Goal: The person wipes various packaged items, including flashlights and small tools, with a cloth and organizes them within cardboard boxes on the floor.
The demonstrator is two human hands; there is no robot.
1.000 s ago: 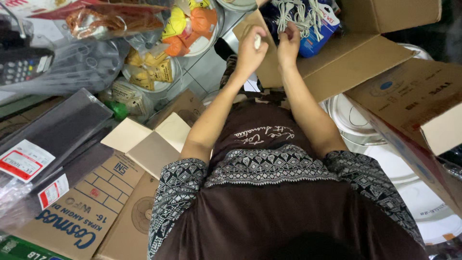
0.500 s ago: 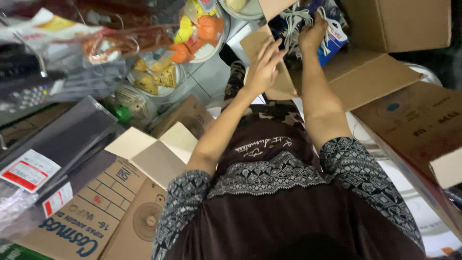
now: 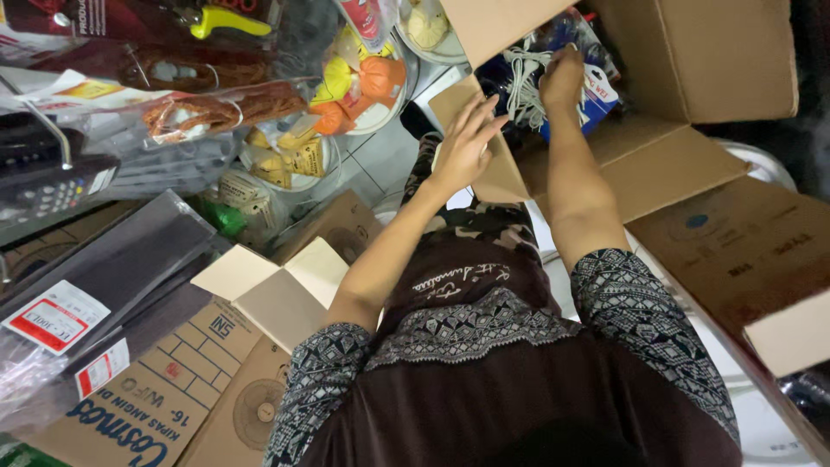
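The bundle of white cords (image 3: 527, 78) lay inside the open cardboard box (image 3: 692, 60) ahead of the person, among blue-and-white packets (image 3: 605, 91), and the right hand (image 3: 562, 78) was closed on the cords there, fingers curled into the tangle. The left hand (image 3: 467, 143) rested open and flat against the box's near flap (image 3: 506, 177), gripping nothing. As far as could be judged, the cords were only gripped, not yet lifted clear of the box. Room was tight: flaps rose on three sides of the opening, another flattened carton (image 3: 743, 251) lay to the right, and bowls of small packets (image 3: 290, 160) and stacked boxes (image 3: 173, 380) crowded the left
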